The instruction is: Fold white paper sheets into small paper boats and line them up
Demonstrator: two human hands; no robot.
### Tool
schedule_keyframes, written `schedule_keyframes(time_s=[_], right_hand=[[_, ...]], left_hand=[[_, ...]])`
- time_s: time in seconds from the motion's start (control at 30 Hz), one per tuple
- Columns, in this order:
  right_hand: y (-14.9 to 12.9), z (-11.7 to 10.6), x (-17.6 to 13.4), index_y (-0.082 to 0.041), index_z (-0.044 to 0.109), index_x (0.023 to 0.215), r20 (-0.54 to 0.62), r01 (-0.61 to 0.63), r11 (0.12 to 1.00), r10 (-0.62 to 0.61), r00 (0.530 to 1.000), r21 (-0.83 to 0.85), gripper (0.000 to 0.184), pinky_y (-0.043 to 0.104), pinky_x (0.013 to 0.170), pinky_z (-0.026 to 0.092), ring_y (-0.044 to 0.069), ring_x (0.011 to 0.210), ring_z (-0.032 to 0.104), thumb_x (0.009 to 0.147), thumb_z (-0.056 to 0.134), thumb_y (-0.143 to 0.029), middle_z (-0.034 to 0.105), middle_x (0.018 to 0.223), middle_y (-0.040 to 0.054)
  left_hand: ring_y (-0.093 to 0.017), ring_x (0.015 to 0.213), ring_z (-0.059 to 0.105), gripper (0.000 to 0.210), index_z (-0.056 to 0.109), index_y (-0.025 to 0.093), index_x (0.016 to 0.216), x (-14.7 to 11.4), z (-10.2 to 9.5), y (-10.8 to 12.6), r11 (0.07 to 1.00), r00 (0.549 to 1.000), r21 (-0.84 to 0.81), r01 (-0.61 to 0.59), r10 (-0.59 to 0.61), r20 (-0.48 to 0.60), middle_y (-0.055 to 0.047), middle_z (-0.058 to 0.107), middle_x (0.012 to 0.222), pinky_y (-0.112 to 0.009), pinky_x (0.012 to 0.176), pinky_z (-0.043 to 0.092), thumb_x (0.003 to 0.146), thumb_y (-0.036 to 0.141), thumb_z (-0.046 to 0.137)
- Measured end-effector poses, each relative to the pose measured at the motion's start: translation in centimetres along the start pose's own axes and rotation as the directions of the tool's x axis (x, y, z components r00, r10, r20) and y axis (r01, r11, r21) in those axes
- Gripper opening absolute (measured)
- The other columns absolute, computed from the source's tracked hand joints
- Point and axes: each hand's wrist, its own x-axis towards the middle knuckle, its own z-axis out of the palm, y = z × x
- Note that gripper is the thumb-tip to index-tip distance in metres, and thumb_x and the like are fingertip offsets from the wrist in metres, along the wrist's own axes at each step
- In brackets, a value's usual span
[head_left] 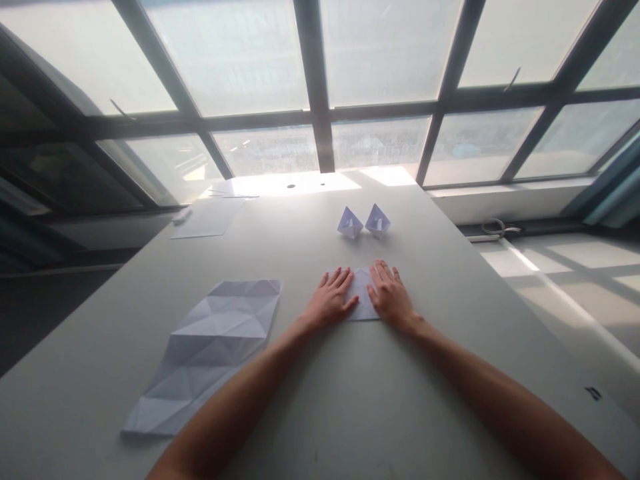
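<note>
A small folded sheet of white paper (362, 297) lies flat on the white table, between my two hands. My left hand (331, 298) rests with fingers stretched out over its left side, the thumb on the paper. Over its right side lies my right hand (390, 293), also flat with its fingers extended. Both hands hide the paper's side edges. Just beyond them stand two folded paper boats, one on the left (350, 224) and one on the right (377, 221), with pointed peaks.
A large creased paper sheet (215, 340) lies to the left, partly behind my left forearm. Farther back on the left are flat white sheets (210, 217) and a small white object (182, 216). The white table (430, 400) reaches toward tall windows (390, 53).
</note>
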Motion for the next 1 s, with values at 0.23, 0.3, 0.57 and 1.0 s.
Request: schedule_keyframes(time_s=[0.23,0.3,0.57,1.0], right_hand=[[-0.88,0.26,-0.10,-0.012,0.029,0.153,0.179,0.098,0.995,-0.100,0.979,0.022,0.061,0.046,0.119,0.012,0.026,0.148,0.017,0.098,0.035,-0.038,0.023,0.159,0.0143],[-0.79,0.32,-0.11,-0.013,0.029,0.153,0.186,0.087,0.996,-0.088,0.979,0.012,0.062,0.047,0.119,0.011,0.026,0.148,0.016,0.097,0.034,-0.039,0.022,0.160,0.0136],[-0.62,0.51,-0.13,-0.013,0.031,0.152,0.187,0.073,0.997,-0.074,0.980,0.011,0.061,0.047,0.119,0.009,0.025,0.149,0.015,0.098,0.033,-0.042,0.021,0.160,0.0125],[-0.58,0.52,-0.11,-0.015,0.031,0.152,0.175,0.048,0.999,-0.051,0.983,0.019,0.062,0.047,0.119,0.007,0.025,0.148,0.015,0.097,0.036,-0.043,0.023,0.160,0.0118]], left_hand=[[-0.023,0.150,0.012,0.068,0.023,0.023,0.155,-0.12,-0.05,0.16,0.999,1.000,0.044,0.001,-0.002,0.027,-0.004,0.021,0.161,-0.045,0.121,0.009,0.098,0.060,0.024],[-0.023,0.150,0.012,0.068,0.023,0.023,0.155,-0.10,0.01,0.15,0.999,1.000,0.047,0.008,-0.010,0.029,-0.004,0.021,0.161,-0.045,0.121,0.009,0.098,0.061,0.024],[-0.025,0.149,0.013,0.063,0.025,0.032,0.154,-0.07,-0.19,0.22,0.999,0.999,0.038,-0.001,0.000,0.038,0.000,0.021,0.161,-0.048,0.120,0.010,0.098,0.061,0.025],[-0.026,0.149,0.015,0.062,0.025,0.033,0.154,0.01,0.05,0.07,0.999,1.000,0.043,-0.003,0.002,0.022,-0.001,0.023,0.161,-0.049,0.120,0.011,0.098,0.061,0.026]])
